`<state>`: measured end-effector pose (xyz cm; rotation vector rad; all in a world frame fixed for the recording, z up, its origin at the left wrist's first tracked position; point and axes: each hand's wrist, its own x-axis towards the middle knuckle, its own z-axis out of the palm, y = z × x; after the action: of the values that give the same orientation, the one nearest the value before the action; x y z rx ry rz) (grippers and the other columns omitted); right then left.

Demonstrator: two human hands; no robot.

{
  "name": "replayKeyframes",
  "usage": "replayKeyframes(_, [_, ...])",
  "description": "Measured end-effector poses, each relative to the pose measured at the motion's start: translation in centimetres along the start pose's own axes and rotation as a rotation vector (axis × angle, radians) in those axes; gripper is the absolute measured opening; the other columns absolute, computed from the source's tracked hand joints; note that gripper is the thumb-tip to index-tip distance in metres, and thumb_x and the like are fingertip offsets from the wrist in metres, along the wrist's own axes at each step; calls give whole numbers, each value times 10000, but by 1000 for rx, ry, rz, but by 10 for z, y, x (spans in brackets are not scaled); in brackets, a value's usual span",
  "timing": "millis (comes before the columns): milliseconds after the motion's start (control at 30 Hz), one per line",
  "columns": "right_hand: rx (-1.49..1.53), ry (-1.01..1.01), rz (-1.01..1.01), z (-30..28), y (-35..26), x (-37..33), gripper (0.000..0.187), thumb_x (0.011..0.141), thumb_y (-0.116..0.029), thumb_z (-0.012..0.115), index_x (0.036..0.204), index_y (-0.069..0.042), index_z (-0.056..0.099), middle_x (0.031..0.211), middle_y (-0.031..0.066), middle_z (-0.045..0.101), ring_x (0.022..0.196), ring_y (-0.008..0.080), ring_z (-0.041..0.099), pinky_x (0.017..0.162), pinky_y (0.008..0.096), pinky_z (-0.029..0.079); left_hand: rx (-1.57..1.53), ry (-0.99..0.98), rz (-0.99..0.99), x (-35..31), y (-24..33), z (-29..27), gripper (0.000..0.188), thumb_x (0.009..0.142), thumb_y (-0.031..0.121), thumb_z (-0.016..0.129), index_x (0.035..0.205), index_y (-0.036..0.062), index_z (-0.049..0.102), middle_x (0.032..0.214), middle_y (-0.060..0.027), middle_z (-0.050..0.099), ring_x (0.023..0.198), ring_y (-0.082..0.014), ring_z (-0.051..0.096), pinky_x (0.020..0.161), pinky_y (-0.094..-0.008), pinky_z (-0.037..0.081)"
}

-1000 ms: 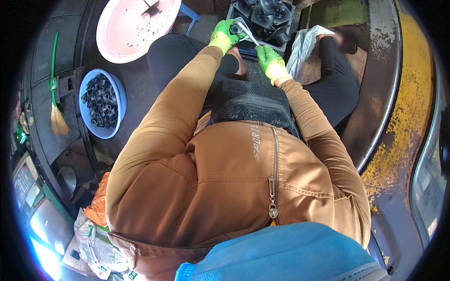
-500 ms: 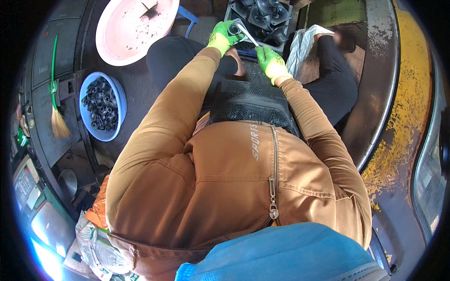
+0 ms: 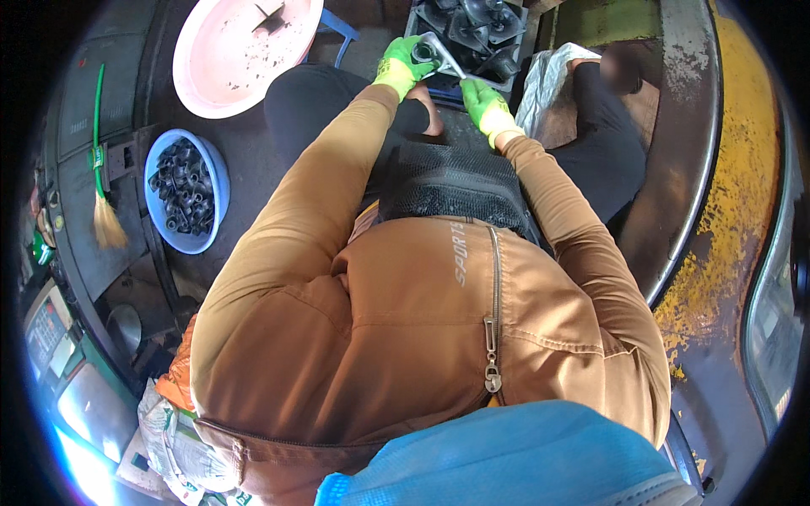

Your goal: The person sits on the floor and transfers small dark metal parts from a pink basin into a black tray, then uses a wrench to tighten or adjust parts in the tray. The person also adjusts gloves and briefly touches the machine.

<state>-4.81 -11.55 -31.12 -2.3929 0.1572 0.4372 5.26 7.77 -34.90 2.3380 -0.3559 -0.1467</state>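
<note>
Gloved in green and yellow, my left hand is closed around a black rubber-looking part with a round opening. My right hand, in a matching glove, pinches the lower end of a slim, pale, elongated tool. The tool's upper end reaches the black part beside my left fingers; its exact kind is too small to make out. Just beyond my hands stands a grey crate holding several larger black parts with flared, square-edged shapes.
A pink basin with dark scraps rests by a blue stool at far left. Below it, a blue basin holds small black parts. A broom leans against a cabinet. A worn yellow machine frame borders the right.
The black part and the pale tool have shifted and turned slightly between my hands. My right hand has moved up a little. Both hands keep their holds.
</note>
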Motion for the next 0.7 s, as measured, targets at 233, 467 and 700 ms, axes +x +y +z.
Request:
replayKeyframes(233, [-82,-93,56,-3,-3,-6,500,925,-483,343,1121,-71,549,1157,225,565,1068,401,530,893,460,419,-38,6,24,2,-8,6,578,615,376,778,1101,108,617,1026,-163,611,954,-379,579,832,-424,474])
replayKeyframes(467, [-60,-68,94,-1,-6,-7,446,927,-459,349,1038,-79,556,1105,222,578,1022,426,529,850,479,420,-95,12,4,-1,-8,8,559,607,341,785,1095,123,623,989,-160,607,945,-374,576,817,-432,471])
replayKeyframes(700, [-69,-64,23,1,-2,-5,463,924,-468,341,1049,-73,546,1142,229,564,1053,420,524,858,479,422,-56,18,15,3,-4,3,517,629,366,766,1062,121,626,1006,-180,609,956,-386,571,827,-431,471])
